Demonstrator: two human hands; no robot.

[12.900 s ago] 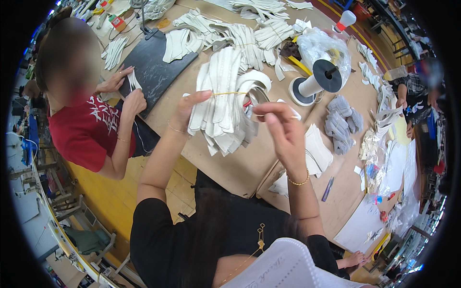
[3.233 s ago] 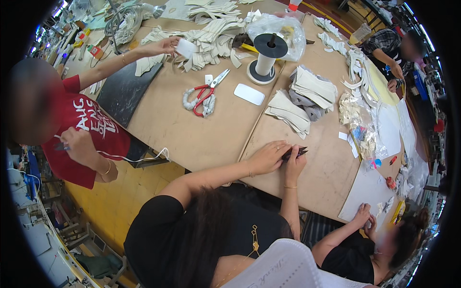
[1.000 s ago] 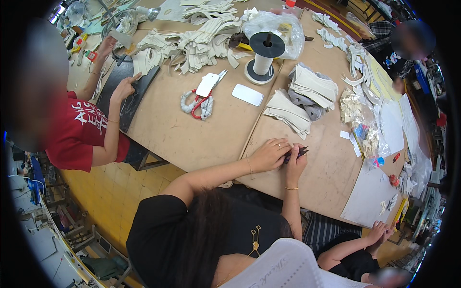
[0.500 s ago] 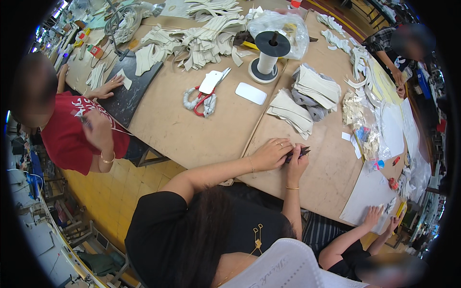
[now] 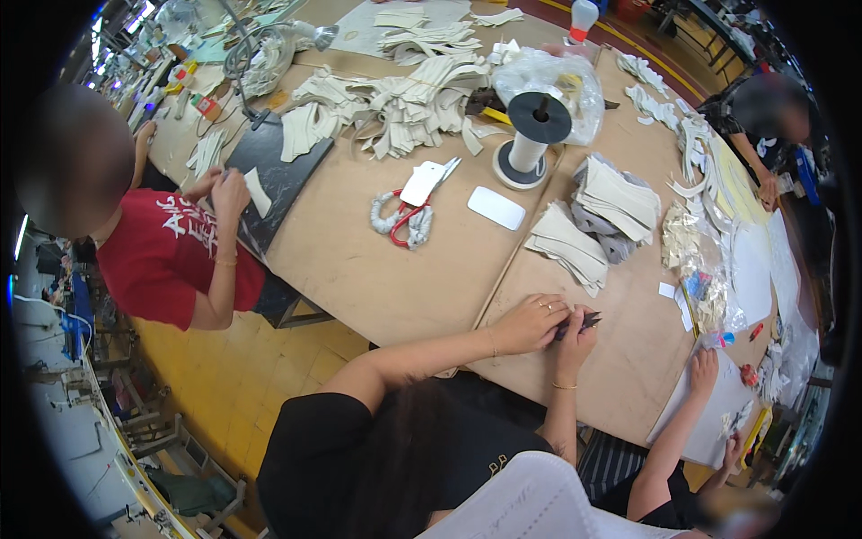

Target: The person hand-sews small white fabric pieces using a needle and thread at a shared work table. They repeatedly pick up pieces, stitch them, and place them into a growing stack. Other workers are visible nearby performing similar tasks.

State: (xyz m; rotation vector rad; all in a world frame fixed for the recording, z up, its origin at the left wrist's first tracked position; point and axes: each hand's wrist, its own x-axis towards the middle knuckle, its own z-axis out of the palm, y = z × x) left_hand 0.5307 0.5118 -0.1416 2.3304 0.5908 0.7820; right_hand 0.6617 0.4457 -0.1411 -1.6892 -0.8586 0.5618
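Note:
My right hand [image 5: 574, 349] is closed around small dark thread snips [image 5: 592, 319], whose pointed tips stick out to the right. Against it, at the table's near edge, rests my left hand [image 5: 533, 323] with bent fingers; whatever they may pinch is hidden. Just beyond my hands lie two stacks of cream cut pieces, a loose one [image 5: 567, 248] and one bundled in grey wrapping [image 5: 618, 199]. Farther off are red-handled scissors [image 5: 401, 218] with wrapped grips, a white rounded card [image 5: 496, 208] and a thread spool [image 5: 530, 144] with a black top.
A large heap of cream strips [image 5: 422, 99] covers the far middle of the table [image 5: 359, 296]. At the left, a person in red [image 5: 171, 251] sits by a dark board [image 5: 269, 184]. Another person's hand [image 5: 704, 371] is on white paper at right. Clear plastic bags [image 5: 561, 85] lie farther back.
My view has shifted, so the table sits lower and farther right. The person in red has brought both hands together. The right-hand neighbour's arm reaches farther up the paper. My hands stay together.

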